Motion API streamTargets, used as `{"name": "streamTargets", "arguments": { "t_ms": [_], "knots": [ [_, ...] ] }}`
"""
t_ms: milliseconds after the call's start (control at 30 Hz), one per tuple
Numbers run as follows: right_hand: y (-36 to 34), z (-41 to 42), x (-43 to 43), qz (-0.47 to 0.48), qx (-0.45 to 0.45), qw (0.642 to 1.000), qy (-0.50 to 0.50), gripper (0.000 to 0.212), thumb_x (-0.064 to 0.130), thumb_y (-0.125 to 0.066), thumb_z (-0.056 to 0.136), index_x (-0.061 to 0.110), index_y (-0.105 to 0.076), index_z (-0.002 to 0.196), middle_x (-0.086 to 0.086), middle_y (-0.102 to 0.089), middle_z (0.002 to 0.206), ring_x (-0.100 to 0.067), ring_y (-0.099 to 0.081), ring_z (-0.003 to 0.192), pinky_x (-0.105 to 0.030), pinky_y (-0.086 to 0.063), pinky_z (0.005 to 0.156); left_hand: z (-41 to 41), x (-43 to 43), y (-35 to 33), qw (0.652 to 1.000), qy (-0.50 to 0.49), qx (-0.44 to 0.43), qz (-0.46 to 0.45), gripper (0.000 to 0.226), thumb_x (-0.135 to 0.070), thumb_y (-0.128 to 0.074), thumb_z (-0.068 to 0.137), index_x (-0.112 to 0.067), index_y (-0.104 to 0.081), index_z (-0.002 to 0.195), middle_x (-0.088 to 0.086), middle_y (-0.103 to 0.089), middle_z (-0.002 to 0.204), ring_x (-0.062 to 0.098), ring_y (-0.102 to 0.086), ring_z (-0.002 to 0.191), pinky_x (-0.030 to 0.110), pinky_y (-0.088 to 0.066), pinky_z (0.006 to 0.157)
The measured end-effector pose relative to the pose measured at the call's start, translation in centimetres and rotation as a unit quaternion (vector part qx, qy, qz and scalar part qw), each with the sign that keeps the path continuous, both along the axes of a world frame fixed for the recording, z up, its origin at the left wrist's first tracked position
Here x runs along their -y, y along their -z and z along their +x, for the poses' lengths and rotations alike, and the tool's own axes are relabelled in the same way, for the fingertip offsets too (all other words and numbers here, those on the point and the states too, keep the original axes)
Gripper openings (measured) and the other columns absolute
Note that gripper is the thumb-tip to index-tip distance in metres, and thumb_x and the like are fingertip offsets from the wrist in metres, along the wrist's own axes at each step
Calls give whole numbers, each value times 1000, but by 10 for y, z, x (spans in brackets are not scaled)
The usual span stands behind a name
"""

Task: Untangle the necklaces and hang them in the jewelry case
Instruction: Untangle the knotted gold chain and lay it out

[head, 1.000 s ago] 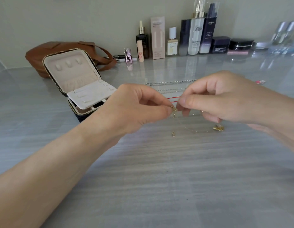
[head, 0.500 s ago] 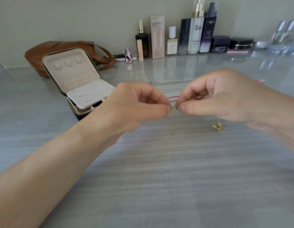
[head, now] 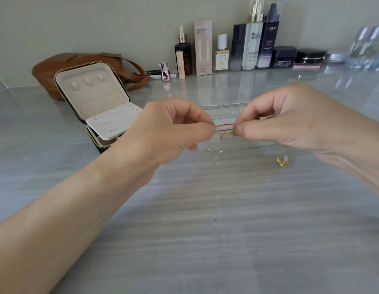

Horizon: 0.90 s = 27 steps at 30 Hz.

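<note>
Gold necklace [head: 226, 135] | pinched by left hand [head: 169, 130] and right hand [head: 290, 117], held taut | jewelry case [head: 95, 98] lid up

Left hand [head: 169, 132] and right hand [head: 275, 119] pinch a gold necklace [head: 226, 135] above the table [head: 205, 230].

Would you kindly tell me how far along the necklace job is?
Done: the jewelry case stands open, and silver chains lie stretched out on the table. In hand: the left hand and right hand both pinch a gold chain. Left: nothing hangs in the case yet.
</note>
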State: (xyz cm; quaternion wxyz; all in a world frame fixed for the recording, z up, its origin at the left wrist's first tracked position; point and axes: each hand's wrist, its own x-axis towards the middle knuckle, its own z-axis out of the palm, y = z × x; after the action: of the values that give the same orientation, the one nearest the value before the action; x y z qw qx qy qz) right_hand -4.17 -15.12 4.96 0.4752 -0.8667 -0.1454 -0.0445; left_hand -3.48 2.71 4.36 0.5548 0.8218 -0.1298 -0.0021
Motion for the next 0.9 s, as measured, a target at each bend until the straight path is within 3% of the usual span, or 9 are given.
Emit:
{"name": "streamTargets", "arguments": {
  "t_ms": [100, 333, 500, 767, 900],
  "knots": [
    [0, 2, 3, 10, -1, 1000, 12, 5, 19, -69, 66, 19, -71, 61, 13, -48, 37, -1, -41, 37, -6, -29, 39, 2, -2, -1, 1000, -11, 0, -3, 11, -18, -71, 61, -24, -65, 54, -10, -56, 50, 3, -50, 45, 19, -32, 45],
    [-3, -1, 0, 35, -11, 999, -26, 8, 18, -67, 67, 21, -70, 60, 14, -48, 36, -1, -43, 36, -4, -27, 37, -7, 7, 6, 999, 50, -5, 7, 16, -14, -67, 78, -28, -70, 71, -12, -60, 57, 2, -50, 53, 11, -38, 46],
    [-2, -2, -2, 41, 3, 998, -41, 9, 17, -69, 68, 22, -70, 61, 14, -51, 38, 0, -43, 36, -3, -27, 38, -7, 8, 7, 998, 61, -8, -2, 17, -17, -68, 76, -26, -72, 61, -12, -60, 56, 6, -47, 56, 12, -38, 48],
    [-2, -2, 0, 13, 24, 999, -21, 6, 25, -71, 63, 30, -73, 65, 11, -64, 55, 5, -50, 49, -4, -36, 48, -6, 6, 7, 999, 50, 8, 11, 4, -25, -70, 65, -25, -72, 61, -14, -58, 50, 0, -45, 48, 10, -36, 45],
    [-3, -4, -1, 7, 29, 999, -24, 6, 28, -70, 62, 32, -74, 65, 7, -68, 62, 4, -53, 54, -7, -40, 53, -6, 6, 7, 999, 47, 4, 12, 10, -23, -73, 68, -29, -73, 59, -15, -59, 50, -1, -44, 47, 10, -36, 45]
  ]
}}
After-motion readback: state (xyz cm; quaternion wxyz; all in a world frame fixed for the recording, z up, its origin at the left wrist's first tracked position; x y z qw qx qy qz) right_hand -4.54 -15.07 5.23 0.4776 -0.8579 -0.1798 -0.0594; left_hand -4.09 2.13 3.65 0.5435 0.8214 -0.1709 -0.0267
